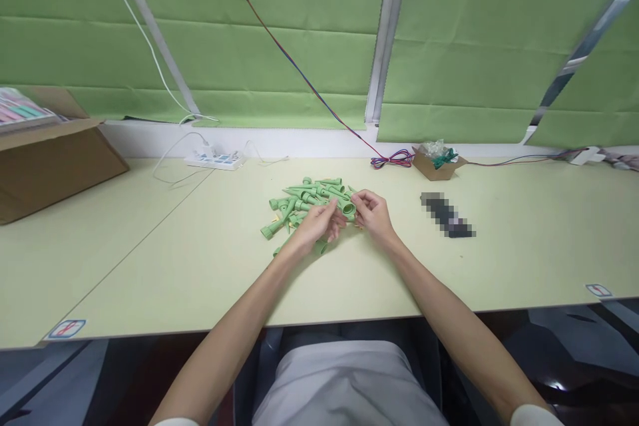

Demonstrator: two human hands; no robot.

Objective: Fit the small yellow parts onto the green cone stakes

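Observation:
A heap of green plastic watering spikes (287, 211) with pointed tips and round hollow ends lies on the table in front of me. My left hand (321, 223) is closed at the near right side of the heap, its thumb and fingers around one green spike (348, 209). That spike's round open end faces me between both hands. My right hand (372, 214) pinches at the right side of the same open end; its fingertips partly hide what they touch. Small yellow bits show among the spikes.
A large cardboard box (54, 166) stands at the left. Near the wall are a power strip (214, 160), a coiled red and blue cable (392, 159) and a small carton (433, 168) holding plastic wrap. A blurred dark object (446, 215) lies to the right.

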